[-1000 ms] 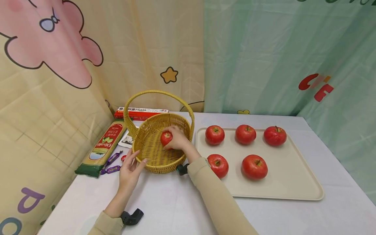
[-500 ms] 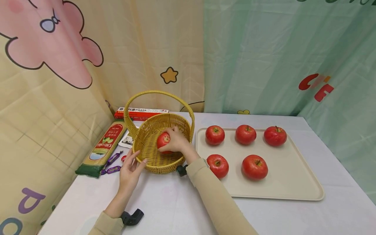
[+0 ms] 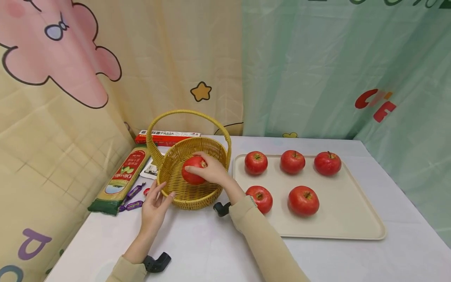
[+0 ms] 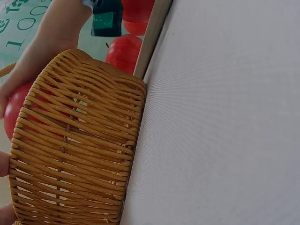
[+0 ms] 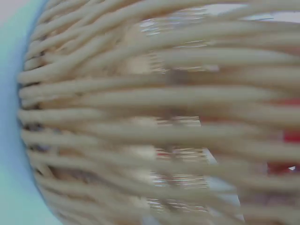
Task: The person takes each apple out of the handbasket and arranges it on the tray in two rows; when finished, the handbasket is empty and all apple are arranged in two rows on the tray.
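Observation:
A red apple (image 3: 193,170) is in my right hand (image 3: 213,169), inside the yellow wicker basket (image 3: 190,203). My thumb and fingers hold the apple from its right side. Fingertips of my left hand (image 3: 154,204) rest on the basket's near-left rim, spread rather than curled round it. In the left wrist view, the basket's woven wall (image 4: 79,136) stands between the camera and the apple (image 4: 18,105), which shows above the rim. The right wrist view is filled by a blurred close-up of the wicker (image 5: 154,98), and the hand is hidden there.
Right of the basket lies a beige tray (image 3: 347,211) bearing several red apples. To the left are a pasta bag (image 3: 123,176), purple-wrapped candies (image 3: 134,205) and a small white packet (image 3: 150,171). Behind the basket lies a red pasta box (image 3: 165,138). The basket's tall handle (image 3: 190,112) arches overhead.
My right hand has shifted the apple slightly left within the basket and turned it; it now looks larger and nearer the camera. The left hand stays at the rim.

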### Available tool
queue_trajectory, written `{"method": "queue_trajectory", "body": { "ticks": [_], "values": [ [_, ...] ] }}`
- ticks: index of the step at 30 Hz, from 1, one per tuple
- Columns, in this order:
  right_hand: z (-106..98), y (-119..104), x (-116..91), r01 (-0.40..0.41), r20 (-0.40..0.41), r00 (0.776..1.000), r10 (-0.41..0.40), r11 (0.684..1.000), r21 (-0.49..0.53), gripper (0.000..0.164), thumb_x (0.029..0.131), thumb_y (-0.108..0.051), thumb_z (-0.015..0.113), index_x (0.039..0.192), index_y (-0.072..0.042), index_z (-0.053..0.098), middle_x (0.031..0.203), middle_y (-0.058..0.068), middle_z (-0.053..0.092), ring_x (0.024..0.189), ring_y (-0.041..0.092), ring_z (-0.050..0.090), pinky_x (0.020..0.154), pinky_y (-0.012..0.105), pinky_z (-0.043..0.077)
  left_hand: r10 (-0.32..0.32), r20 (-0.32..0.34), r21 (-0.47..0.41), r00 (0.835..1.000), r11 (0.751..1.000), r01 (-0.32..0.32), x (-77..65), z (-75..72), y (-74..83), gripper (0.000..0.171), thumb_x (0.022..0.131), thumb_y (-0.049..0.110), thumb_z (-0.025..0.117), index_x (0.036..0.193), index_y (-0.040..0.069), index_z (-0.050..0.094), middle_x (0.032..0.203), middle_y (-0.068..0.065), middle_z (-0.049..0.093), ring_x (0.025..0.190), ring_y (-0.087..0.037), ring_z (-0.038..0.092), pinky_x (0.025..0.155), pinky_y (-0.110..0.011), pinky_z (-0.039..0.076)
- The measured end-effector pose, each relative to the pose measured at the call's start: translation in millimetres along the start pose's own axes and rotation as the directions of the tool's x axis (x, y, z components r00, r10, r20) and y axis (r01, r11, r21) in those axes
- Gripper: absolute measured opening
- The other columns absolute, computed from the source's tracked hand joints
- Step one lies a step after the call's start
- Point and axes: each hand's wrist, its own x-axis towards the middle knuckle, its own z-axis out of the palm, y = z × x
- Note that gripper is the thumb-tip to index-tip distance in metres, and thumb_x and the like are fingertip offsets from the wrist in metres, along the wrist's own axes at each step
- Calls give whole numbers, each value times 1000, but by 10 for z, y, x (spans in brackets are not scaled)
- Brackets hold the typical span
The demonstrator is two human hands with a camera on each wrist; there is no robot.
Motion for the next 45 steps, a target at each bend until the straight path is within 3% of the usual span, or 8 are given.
{"method": "queue_trajectory", "body": {
  "ticks": [7, 11, 18, 25, 28, 36, 40, 45],
  "values": [
    [-426, -112, -451, 120, 120, 983, -141, 978, 170, 64, 78, -41, 73, 134, -42, 43, 135, -3, 38, 117, 21, 44, 87, 40, 51, 13, 0, 1, 1000, 1000, -13, -6, -29, 9, 49, 89, 9, 65, 131, -6, 46, 155, -9, 15, 141, -20, 17, 107, -21, 30],
    [-755, -120, -767, 185, 115, 969, -218, 951, 247, 68, 75, -29, 77, 134, -34, 44, 132, -3, 40, 118, 23, 43, 83, 39, 55, 21, -6, -6, 1000, 1000, -21, -5, -33, 13, 48, 88, 8, 65, 131, -7, 47, 155, -9, 15, 140, -21, 18, 107, -21, 30],
    [-1385, 148, -1264, 319, -115, 948, -297, 874, 367, 68, 74, -1, 73, 129, -15, 36, 134, 12, 44, 118, 28, 44, 84, 37, 55, -4, -8, 1, 1000, 1000, 4, -23, -41, 10, 49, 88, 8, 65, 131, -7, 46, 155, -11, 14, 141, -22, 17, 106, -19, 30],
    [-1928, 586, -1642, 374, -391, 888, -242, 874, 310, 74, 73, 15, 56, 138, -15, 38, 127, 4, 50, 113, 20, 45, 78, 21, 55, 4, -10, 17, 1000, 1000, -4, -21, -44, 8, 48, 89, 9, 65, 131, -5, 47, 155, -10, 15, 140, -22, 18, 106, -20, 30],
    [-2106, 781, -1798, 339, -443, 874, -199, 904, 262, 77, 74, 17, 56, 141, -16, 37, 128, 0, 48, 114, 17, 42, 75, 17, 54, 1, -8, 24, 1000, 1000, -1, -18, -34, 11, 49, 89, 9, 65, 131, -6, 47, 155, -9, 15, 140, -22, 18, 105, -19, 30],
    [-2387, 1341, -2190, 77, -453, 890, -45, 996, 51, 73, 78, 4, 70, 134, -21, 31, 126, -12, 36, 111, 8, 35, 71, 12, 51, 2, 0, 21, 1000, 1000, -2, -8, -20, 18, 49, 89, 10, 65, 131, -6, 46, 155, -9, 15, 141, -21, 17, 107, -22, 30],
    [-2452, 1674, -2300, -94, -460, 885, 66, 995, -39, 67, 76, -8, 77, 120, -23, 29, 127, -4, 35, 112, 15, 34, 70, 19, 54, 2, 4, 16, 1000, 1000, -2, -5, -18, 17, 49, 89, 10, 64, 131, -6, 46, 155, -9, 14, 141, -21, 17, 107, -22, 29],
    [-2504, 1858, -2424, -240, -410, 894, 180, 965, -101, 66, 76, -22, 79, 109, -9, 25, 126, 21, 31, 112, 44, 32, 69, 35, 54, 0, -2, 7, 1000, 1000, 0, 2, -4, 6, 49, 89, 9, 65, 131, -6, 46, 155, -10, 15, 140, -21, 18, 106, -20, 30]
  ]
}}
